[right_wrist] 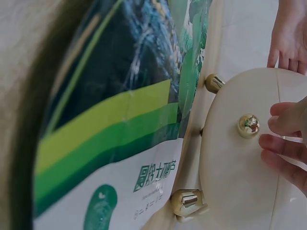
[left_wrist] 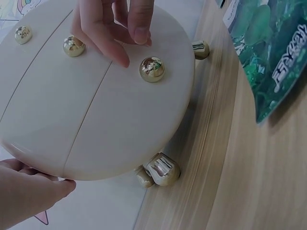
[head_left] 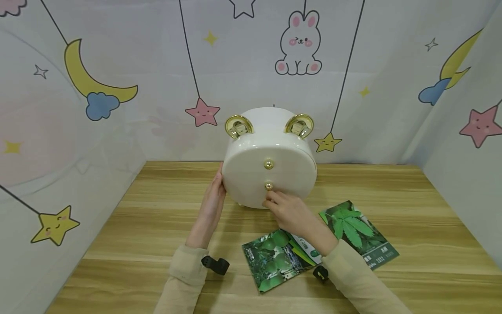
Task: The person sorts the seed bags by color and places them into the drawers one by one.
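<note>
I see the right hand point(head_left: 293, 213) with thumb and fingers parted, right by the lowest knob point(left_wrist: 152, 70). The left hand point(head_left: 212, 198) is pretty flat, fingers along the box's left side. The white box point(head_left: 276, 175) sits toward the back of the table point(head_left: 157, 218), with 2 more knobs point(head_left: 268, 164) in line above and 2 gold ears point(head_left: 239, 127) up top. From here I count 2 green packets point(head_left: 270, 259) on the wood, either side of the right sleeve point(head_left: 353, 268).

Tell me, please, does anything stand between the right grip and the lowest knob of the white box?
Nothing visible does: only open space shows between the right grip and the lowest knob. The green packets lie on the table, outside that space.
</note>
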### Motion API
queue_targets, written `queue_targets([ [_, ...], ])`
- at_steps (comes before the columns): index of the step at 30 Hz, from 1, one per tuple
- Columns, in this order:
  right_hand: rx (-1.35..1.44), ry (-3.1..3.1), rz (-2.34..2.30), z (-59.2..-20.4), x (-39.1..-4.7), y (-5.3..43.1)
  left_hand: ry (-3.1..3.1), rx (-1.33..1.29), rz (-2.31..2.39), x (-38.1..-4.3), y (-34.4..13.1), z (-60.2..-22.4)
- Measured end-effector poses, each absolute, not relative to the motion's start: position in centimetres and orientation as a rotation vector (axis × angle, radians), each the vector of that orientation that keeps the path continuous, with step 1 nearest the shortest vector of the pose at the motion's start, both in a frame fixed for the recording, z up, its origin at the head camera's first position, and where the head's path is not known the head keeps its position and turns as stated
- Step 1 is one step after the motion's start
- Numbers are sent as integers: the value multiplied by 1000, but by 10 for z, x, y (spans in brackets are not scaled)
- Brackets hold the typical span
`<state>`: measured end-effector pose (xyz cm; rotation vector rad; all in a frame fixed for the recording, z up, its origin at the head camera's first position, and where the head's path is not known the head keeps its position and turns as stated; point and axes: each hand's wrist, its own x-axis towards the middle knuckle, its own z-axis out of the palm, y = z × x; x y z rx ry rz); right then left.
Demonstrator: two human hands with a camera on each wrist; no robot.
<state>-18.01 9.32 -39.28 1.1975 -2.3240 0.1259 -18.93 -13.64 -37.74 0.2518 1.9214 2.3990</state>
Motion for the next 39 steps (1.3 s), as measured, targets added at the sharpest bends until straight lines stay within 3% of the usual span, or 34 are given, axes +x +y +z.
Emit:
queue_targets([
  [39, 1135, -2216, -237, -406, -187, 74, 1933, 249, 2397, -190, -136, -377],
])
